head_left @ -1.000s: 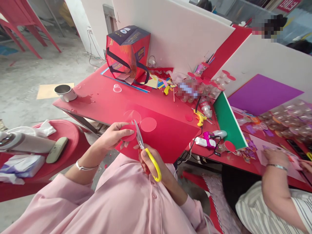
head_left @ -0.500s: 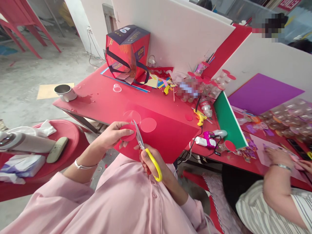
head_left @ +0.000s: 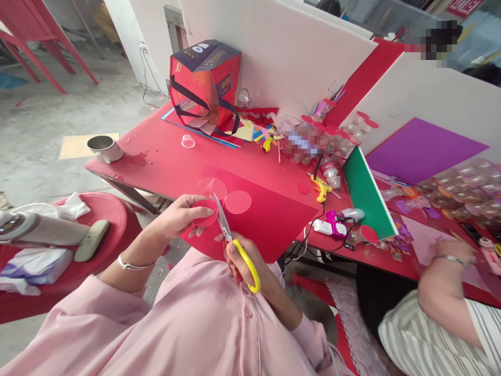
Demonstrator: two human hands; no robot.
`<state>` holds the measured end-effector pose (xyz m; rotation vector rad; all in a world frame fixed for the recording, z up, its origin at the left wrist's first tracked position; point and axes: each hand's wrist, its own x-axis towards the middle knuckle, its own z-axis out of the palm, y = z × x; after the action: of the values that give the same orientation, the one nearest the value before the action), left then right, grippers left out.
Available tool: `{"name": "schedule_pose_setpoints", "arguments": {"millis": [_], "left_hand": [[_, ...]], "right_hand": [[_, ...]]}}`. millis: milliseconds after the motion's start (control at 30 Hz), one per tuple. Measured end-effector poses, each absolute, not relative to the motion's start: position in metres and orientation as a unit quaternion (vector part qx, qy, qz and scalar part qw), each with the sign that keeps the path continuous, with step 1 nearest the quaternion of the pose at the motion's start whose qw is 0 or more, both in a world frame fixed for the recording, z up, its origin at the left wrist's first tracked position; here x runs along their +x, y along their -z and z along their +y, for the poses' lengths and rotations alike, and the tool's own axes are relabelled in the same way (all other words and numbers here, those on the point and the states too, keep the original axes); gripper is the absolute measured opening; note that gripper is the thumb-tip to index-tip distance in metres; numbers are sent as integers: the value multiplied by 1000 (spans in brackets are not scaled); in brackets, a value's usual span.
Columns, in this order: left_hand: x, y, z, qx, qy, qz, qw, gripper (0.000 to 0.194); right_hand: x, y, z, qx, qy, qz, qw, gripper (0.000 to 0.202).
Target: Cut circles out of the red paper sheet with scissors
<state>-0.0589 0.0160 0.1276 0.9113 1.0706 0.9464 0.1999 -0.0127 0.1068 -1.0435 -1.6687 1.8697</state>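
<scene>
My left hand [head_left: 187, 215] pinches a red paper disc [head_left: 204, 213] between thumb and fingers. In my right hand [head_left: 246, 259] are scissors [head_left: 224, 222] with a yellow and red handle, their blades pointing up beside the disc's right edge. A large red sheet [head_left: 266, 219] lies under both hands and hangs over the table's front edge. Two round pieces rest on it: a clear disc [head_left: 212, 189] and a red disc with a pale rim [head_left: 238, 202].
On the red table [head_left: 164, 151] stand a metal cup [head_left: 105, 149], a red bag [head_left: 205, 86], a yellow glue gun [head_left: 321, 189] and a pink power adapter [head_left: 335, 224]. A co-worker's arm [head_left: 446, 287] is at the right. A red stool [head_left: 125, 230] with a bottle is at the left.
The co-worker's hand at the right has drawn in, and their other hand is no longer seen. My hands, the disc and the scissors have barely moved.
</scene>
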Motion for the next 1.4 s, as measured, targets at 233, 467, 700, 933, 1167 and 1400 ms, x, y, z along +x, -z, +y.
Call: {"name": "schedule_pose_setpoints", "arguments": {"millis": [233,467,700,933,1167,1400], "left_hand": [[-64,-125,16,419,-403,459,672,36],[-63,-128,17,410,-396,459,681,35],[-62,-132,18,424,-400,459,671,35],[-59,-140,19,429,-387,464,672,34],[-62,-141,21,435,-387,444,681,36],[-69,-133,21,443,-352,466,680,39]], "right_hand": [[200,-110,-13,-378,-665,-611,205,86],[202,-116,-12,-384,-654,-621,198,85],[202,-118,-14,-386,-661,-610,205,86],[204,-117,-12,-374,-659,-621,202,84],[204,-121,-14,-380,-659,-615,206,85],[205,-123,-12,-374,-660,-616,211,85]]}}
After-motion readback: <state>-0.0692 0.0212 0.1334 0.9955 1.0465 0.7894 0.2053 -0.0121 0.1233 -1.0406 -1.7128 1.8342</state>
